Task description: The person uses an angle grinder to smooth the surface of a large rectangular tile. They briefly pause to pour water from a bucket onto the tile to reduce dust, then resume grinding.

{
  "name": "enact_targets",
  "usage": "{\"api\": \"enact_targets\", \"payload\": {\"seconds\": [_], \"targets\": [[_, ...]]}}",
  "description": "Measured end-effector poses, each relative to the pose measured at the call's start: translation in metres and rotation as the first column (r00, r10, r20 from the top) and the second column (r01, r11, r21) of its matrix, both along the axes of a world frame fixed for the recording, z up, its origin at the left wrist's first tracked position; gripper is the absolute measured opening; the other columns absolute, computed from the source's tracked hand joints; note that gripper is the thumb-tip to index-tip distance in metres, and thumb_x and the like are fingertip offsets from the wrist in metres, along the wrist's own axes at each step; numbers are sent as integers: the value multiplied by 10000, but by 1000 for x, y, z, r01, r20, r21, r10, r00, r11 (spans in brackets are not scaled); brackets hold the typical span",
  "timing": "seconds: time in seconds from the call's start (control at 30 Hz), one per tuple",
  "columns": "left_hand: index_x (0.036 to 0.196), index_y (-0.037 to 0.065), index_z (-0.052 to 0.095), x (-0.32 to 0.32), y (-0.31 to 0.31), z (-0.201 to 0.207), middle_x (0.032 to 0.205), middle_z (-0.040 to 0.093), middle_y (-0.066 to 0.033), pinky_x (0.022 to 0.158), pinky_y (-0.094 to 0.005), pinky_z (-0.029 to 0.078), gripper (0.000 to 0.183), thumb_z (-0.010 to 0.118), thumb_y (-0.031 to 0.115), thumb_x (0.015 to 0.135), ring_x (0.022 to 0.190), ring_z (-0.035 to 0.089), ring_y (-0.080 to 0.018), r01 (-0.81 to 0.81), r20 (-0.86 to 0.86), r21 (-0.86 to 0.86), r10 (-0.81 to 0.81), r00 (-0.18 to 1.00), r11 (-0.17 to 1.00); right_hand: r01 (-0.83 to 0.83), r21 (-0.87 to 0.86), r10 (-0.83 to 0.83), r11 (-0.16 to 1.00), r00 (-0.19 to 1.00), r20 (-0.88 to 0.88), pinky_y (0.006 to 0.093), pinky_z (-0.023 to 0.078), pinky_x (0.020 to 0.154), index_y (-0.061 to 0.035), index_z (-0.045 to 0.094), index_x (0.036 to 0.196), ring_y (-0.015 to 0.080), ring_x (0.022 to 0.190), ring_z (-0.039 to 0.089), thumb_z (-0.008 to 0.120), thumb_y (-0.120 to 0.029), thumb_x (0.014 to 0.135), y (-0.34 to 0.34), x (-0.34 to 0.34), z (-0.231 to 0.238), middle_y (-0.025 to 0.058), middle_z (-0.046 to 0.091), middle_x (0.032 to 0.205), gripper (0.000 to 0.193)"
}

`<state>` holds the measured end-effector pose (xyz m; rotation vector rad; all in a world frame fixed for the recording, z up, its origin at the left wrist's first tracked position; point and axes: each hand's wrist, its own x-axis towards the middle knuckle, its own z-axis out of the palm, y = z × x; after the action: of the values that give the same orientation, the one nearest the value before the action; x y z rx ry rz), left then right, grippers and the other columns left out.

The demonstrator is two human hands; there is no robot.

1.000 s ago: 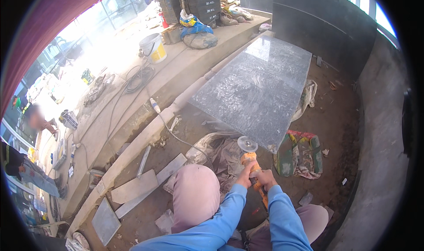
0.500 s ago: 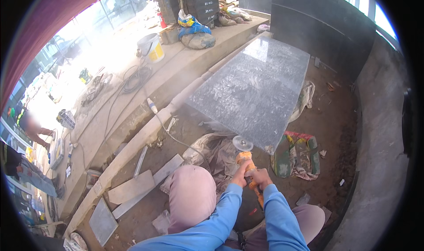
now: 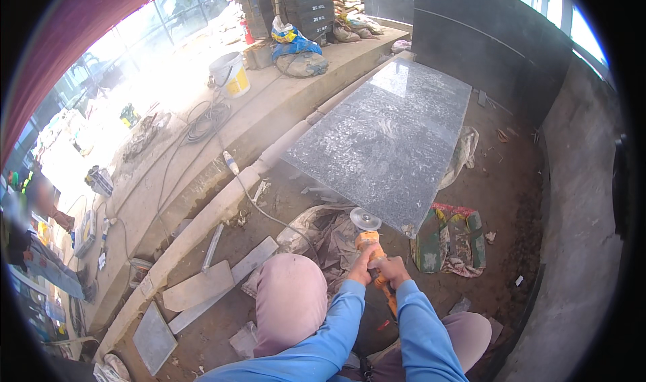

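Observation:
An orange angle grinder point(image 3: 369, 239) is held low in front of me, its round disc point(image 3: 365, 218) beside the near edge of a large dark speckled stone slab point(image 3: 387, 143). Around the front of its body closes my left hand point(image 3: 362, 265). Just behind, my right hand point(image 3: 393, 272) grips the rear part of the tool. Whether the disc touches the slab's edge, I cannot tell. Crumpled dusty sacks point(image 3: 334, 237) lie on the dirt under and left of the disc. To the right lies a green and red woven sack point(image 3: 449, 241).
Stone offcuts point(image 3: 199, 285) and a square tile point(image 3: 155, 339) lie at lower left. A cable with a connector point(image 3: 231, 161) crosses the concrete ledge point(image 3: 262, 106), where a white bucket point(image 3: 230, 74) stands. A grey wall point(image 3: 579, 200) bounds the right. People point(image 3: 50, 247) are at far left.
The grinder and both hands have shifted very slightly left, still in the same grip. At far left the other people have changed position.

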<state>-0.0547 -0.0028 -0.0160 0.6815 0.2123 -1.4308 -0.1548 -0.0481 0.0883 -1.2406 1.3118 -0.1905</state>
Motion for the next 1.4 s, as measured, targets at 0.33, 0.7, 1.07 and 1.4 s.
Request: {"api": "enact_targets", "payload": {"seconds": [0.33, 0.7, 1.07, 1.4], "targets": [[1154, 71, 591, 14, -6, -4, 947, 686, -131, 750, -408, 579, 478, 779, 341, 807, 820, 693, -261, -14, 9, 64, 14, 1000, 998, -34, 11, 33, 999, 999, 42, 352, 504, 641, 117, 715, 903, 210, 729, 649, 840, -202, 613, -5, 12, -4, 134, 695, 849, 449], [1167, 68, 577, 28, -11, 0, 958, 681, -137, 750, -416, 577, 495, 781, 341, 808, 818, 689, -271, -10, -32, 72, 13, 999, 997, -46, -11, 46, 999, 998, 41, 333, 487, 614, 104, 714, 861, 182, 699, 635, 828, -185, 638, -16, 26, -26, 106, 688, 816, 383], [1179, 81, 571, 8, -6, 0, 960, 675, -129, 756, -410, 578, 481, 765, 332, 818, 834, 686, -273, -15, 0, 41, 15, 1000, 999, -61, -19, 60, 998, 998, -13, 344, 472, 610, 93, 715, 854, 195, 703, 622, 835, -207, 646, -7, 5, -15, 111, 679, 822, 384], [1161, 95, 567, -11, 5, 6, 941, 672, -133, 738, -433, 576, 440, 748, 329, 836, 808, 681, -281, 27, -11, 15, -27, 1000, 1000, -44, 13, 45, 999, 998, -42, 383, 514, 632, 143, 697, 961, 228, 741, 663, 851, -232, 615, 7, -15, 2, 158, 700, 897, 533]]}}
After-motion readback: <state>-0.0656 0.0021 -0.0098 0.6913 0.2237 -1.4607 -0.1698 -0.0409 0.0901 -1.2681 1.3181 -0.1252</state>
